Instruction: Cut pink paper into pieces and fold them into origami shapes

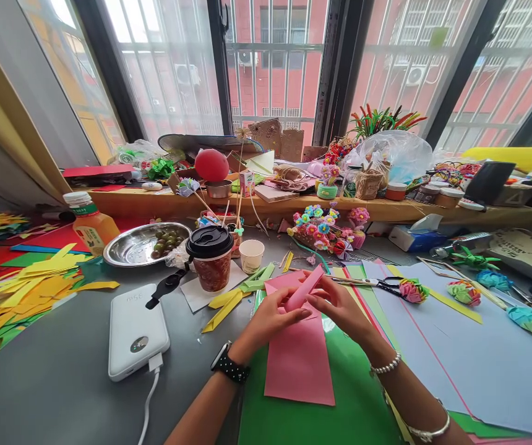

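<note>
Between my two hands is a folded strip of pink paper, tilted up to the right. My left hand pinches its lower left end, with the thumb along the near side. Around its right side my right hand has its fingers bent, thumb and fingertips on the paper. Below them a flat pink paper sheet lies on a green sheet. Just beyond the right hand are scissors with black handles. Folded yellow-green paper strips lie left of my hands.
A white power bank with a cable, a lidded coffee cup, a small paper cup and a metal plate of grapes stand left. Cut paper strips pile up far left. White sheets and folded paper flowers lie right.
</note>
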`<action>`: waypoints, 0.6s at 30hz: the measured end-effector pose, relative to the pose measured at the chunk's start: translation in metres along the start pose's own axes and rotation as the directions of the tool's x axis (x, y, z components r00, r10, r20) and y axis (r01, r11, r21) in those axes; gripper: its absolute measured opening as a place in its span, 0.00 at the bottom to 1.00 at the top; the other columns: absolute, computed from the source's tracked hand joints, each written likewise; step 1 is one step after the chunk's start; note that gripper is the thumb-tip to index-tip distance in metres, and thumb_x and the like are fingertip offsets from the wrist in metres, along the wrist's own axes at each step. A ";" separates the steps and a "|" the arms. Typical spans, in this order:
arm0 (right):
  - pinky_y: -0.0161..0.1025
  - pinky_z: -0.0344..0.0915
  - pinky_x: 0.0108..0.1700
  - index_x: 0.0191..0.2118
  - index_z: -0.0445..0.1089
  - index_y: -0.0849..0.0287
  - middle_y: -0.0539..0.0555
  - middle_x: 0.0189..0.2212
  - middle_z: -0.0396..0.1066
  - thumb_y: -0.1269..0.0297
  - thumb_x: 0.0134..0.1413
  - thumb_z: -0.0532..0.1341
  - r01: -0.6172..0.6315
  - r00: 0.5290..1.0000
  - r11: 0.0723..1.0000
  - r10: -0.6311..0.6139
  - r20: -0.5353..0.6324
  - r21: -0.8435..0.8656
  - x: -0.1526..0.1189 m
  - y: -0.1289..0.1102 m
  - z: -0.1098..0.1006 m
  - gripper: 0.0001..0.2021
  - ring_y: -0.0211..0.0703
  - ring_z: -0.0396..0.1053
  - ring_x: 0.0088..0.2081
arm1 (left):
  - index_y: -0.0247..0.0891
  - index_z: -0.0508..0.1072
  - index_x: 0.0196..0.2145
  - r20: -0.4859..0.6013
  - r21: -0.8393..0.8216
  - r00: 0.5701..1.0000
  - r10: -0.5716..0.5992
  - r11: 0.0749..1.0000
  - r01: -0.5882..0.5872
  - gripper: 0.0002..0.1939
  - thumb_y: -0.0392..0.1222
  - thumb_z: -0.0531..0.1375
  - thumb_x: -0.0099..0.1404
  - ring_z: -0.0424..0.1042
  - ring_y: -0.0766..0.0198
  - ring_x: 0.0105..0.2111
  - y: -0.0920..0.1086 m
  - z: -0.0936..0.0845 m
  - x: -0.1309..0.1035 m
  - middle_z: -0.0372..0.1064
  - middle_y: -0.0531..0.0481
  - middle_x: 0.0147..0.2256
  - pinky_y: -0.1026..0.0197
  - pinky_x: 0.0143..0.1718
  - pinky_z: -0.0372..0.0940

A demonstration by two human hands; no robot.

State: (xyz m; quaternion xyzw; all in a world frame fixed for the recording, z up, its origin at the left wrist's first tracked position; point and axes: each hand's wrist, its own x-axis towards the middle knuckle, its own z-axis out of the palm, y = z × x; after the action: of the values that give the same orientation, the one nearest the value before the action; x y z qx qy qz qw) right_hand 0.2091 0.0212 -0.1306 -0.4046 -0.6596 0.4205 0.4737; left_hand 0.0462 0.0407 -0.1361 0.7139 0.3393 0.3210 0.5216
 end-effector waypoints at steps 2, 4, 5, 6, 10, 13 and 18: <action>0.42 0.63 0.42 0.45 0.62 0.57 0.56 0.41 0.66 0.60 0.48 0.57 0.002 1.000 1.000 -0.002 0.006 0.018 0.000 -0.001 0.000 0.17 0.44 0.66 0.40 | 0.36 0.66 0.43 0.002 -0.007 1.000 -0.005 1.000 0.005 0.22 0.48 0.59 0.51 0.65 0.57 0.39 -0.003 0.001 0.001 0.67 0.46 0.40 0.59 0.38 0.60; 0.42 0.63 0.43 0.43 0.63 0.57 0.55 0.39 0.67 0.59 0.48 0.57 0.003 1.000 1.000 -0.003 0.000 0.029 0.001 0.000 0.000 0.16 0.45 0.66 0.40 | 0.36 0.66 0.42 0.017 -0.025 1.000 -0.019 0.999 0.019 0.22 0.48 0.59 0.50 0.66 0.57 0.38 -0.006 0.002 0.002 0.67 0.45 0.39 0.59 0.37 0.60; 0.42 0.63 0.43 0.43 0.64 0.58 0.55 0.38 0.67 0.59 0.47 0.57 0.000 1.000 1.000 0.000 -0.007 0.028 0.001 0.000 0.000 0.15 0.45 0.66 0.40 | 0.36 0.67 0.42 0.021 -0.032 1.000 -0.022 0.999 0.023 0.22 0.48 0.59 0.50 0.66 0.57 0.38 -0.006 0.002 0.002 0.67 0.45 0.38 0.59 0.37 0.60; 0.42 0.63 0.42 0.42 0.65 0.58 0.56 0.38 0.68 0.59 0.47 0.57 -0.004 1.000 1.000 0.004 -0.014 0.024 0.001 0.001 0.000 0.15 0.46 0.66 0.40 | 0.36 0.67 0.41 0.025 -0.036 0.999 -0.023 0.999 0.024 0.21 0.48 0.59 0.50 0.66 0.57 0.38 -0.006 0.003 0.002 0.67 0.45 0.38 0.59 0.37 0.60; 0.42 0.63 0.42 0.42 0.66 0.58 0.56 0.39 0.68 0.59 0.47 0.57 -0.024 0.999 0.999 0.025 -0.030 0.023 0.001 0.003 -0.001 0.15 0.46 0.67 0.40 | 0.36 0.67 0.42 0.037 -0.083 0.999 -0.036 0.996 0.039 0.21 0.47 0.59 0.50 0.66 0.58 0.37 -0.003 0.002 0.002 0.67 0.45 0.38 0.61 0.36 0.60; 0.42 0.63 0.41 0.39 0.68 0.59 0.54 0.36 0.69 0.60 0.49 0.55 0.000 0.998 1.000 0.002 -0.060 0.025 -0.001 0.004 -0.002 0.13 0.46 0.67 0.38 | 0.36 0.68 0.40 -0.011 -0.028 0.999 -0.050 0.998 0.050 0.20 0.49 0.57 0.51 0.66 0.60 0.34 0.002 0.000 0.000 0.68 0.48 0.34 0.63 0.32 0.60; 0.43 0.62 0.42 0.40 0.68 0.58 0.54 0.38 0.69 0.60 0.48 0.56 -0.008 0.998 1.000 0.008 -0.064 0.008 -0.001 0.003 -0.001 0.14 0.46 0.67 0.38 | 0.36 0.71 0.36 -0.072 0.076 0.997 -0.031 0.996 0.036 0.18 0.51 0.56 0.52 0.66 0.61 0.31 0.003 -0.001 -0.001 0.69 0.50 0.30 0.64 0.30 0.59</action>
State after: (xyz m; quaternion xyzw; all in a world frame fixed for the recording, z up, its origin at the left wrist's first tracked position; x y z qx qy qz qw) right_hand 0.2102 0.0217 -0.1334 -0.4185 -0.6409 0.4119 0.4945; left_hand 0.0452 0.0400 -0.1326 0.7159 0.3818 0.3240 0.4866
